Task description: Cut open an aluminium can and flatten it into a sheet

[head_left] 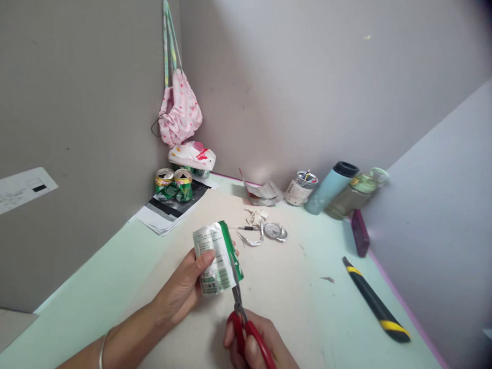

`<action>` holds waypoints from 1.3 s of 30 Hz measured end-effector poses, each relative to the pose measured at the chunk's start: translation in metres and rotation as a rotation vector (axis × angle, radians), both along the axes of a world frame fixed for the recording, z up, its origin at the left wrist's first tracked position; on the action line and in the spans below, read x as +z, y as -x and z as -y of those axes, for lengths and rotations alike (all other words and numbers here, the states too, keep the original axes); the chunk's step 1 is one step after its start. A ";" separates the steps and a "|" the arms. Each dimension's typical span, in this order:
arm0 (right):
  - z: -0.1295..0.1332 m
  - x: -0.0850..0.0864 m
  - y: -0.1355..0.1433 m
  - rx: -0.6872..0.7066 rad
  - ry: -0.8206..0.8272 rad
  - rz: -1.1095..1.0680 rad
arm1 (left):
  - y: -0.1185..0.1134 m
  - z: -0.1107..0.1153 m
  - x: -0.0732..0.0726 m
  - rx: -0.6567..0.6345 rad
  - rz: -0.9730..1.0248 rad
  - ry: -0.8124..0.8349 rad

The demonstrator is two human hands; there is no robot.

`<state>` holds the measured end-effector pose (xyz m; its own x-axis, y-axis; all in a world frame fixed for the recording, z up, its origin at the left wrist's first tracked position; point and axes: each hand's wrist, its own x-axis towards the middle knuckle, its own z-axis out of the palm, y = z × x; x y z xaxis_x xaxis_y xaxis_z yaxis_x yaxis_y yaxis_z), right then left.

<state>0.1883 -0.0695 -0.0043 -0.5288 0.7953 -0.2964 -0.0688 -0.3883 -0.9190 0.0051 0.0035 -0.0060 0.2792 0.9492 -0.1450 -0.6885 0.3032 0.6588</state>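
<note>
My left hand [193, 280] is wrapped round a green and silver drink can [211, 255] that has no ends on it, its thumb pressed on the printed side. In my right hand [259, 343] is a pair of scissors [238, 308] with red handles. The blades reach up to the lower edge of the can, by the line between silver and green. How far they are into the metal I cannot tell. Beyond the can lie round can ends [274, 231], curled metal strips [252, 241], a pen [246, 228] and a crumpled tissue [257, 216].
Two crushed cans [174, 185] stand on papers [160, 215] at the back left, below a hanging pink bag [180, 109]. Along the right wall are a pen tin [301, 188], a blue tumbler [330, 188], a green bottle [355, 194] and a black-yellow utility knife [377, 301].
</note>
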 end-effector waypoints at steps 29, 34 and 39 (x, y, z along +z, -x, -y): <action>-0.002 0.010 0.000 -0.053 0.018 0.073 | -0.002 0.003 0.002 -0.076 -0.102 -0.008; -0.004 0.009 -0.002 -0.048 0.033 0.089 | -0.004 0.002 0.002 -0.065 -0.090 0.003; -0.001 0.009 -0.002 -0.062 0.069 0.095 | -0.003 0.002 0.001 -0.073 -0.089 0.002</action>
